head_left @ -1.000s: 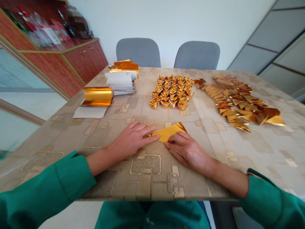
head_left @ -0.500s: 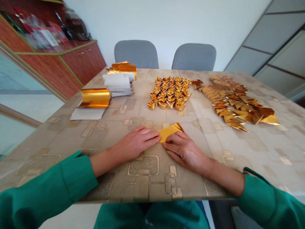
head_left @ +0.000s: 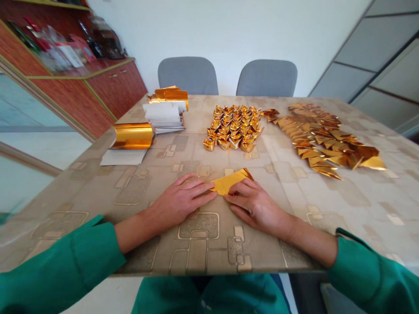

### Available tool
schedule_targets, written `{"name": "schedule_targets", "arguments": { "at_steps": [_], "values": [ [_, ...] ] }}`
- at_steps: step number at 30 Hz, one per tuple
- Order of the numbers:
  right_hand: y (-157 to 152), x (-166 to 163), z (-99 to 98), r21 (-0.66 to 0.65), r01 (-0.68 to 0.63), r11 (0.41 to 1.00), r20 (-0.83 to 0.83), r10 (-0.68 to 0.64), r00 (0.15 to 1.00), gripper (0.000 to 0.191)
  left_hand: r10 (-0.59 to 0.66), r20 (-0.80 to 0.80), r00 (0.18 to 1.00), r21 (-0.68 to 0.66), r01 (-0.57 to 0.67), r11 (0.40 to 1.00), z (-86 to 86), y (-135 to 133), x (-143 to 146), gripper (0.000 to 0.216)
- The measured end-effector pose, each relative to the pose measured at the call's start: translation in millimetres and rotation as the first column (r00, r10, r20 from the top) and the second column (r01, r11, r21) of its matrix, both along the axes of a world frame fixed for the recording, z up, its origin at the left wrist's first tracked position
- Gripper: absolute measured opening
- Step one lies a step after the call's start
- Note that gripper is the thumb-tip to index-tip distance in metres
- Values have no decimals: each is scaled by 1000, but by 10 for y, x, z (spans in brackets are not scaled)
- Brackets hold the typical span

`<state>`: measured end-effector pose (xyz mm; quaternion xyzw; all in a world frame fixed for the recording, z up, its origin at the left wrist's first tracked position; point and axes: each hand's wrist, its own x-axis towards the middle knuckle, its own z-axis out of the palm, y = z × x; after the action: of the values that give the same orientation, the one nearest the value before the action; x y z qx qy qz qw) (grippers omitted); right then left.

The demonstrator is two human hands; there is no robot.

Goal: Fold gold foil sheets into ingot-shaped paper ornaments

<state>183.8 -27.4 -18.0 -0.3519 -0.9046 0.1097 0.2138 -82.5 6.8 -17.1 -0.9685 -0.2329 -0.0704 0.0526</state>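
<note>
A folded sheet of gold foil paper (head_left: 225,182) lies slanted on the table before me, its right end creased and darker. My left hand (head_left: 181,198) rests flat with fingers stretched out, the fingertips touching the paper's left end. On the paper's lower right part, my right hand (head_left: 253,203) has its fingers bent and pressed together at the near edge. Beyond the hands sit rows of gold paper ingots (head_left: 232,126). To the right spreads a heap of folded gold paper pieces (head_left: 327,139).
At the left are a curled gold sheet (head_left: 133,135) over white-backed paper and a taller stack of sheets (head_left: 164,117). Two grey chairs (head_left: 187,75) stand behind the patterned table (head_left: 199,257). A wooden cabinet (head_left: 114,85) with bottles is at far left.
My left hand has slid a little to the left along the paper, baring more of its left end. My right hand stays nearly in place.
</note>
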Motion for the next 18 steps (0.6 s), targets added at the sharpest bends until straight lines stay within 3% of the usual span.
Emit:
{"name": "schedule_targets", "arguments": {
  "at_steps": [6,9,11,14,18],
  "values": [
    [11,16,-10,2,2,1000,-19,-2,1000,23,132,16,991,57,-133,989,-11,92,-256,43],
    [14,13,-17,10,8,1000,-31,-7,1000,23,169,125,978,122,-184,975,-5,68,-279,38],
    [10,-3,-24,16,10,1000,-31,-9,999,23,130,214,968,137,-162,977,3,4,-176,34],
    [10,-28,-39,23,21,1000,-26,-21,999,23,21,217,976,72,-37,997,8,-103,108,33],
    [93,59,-16,4,-52,999,-81,52,995,26,30,184,983,45,-39,998,-4,-130,390,30]
  ]
}}
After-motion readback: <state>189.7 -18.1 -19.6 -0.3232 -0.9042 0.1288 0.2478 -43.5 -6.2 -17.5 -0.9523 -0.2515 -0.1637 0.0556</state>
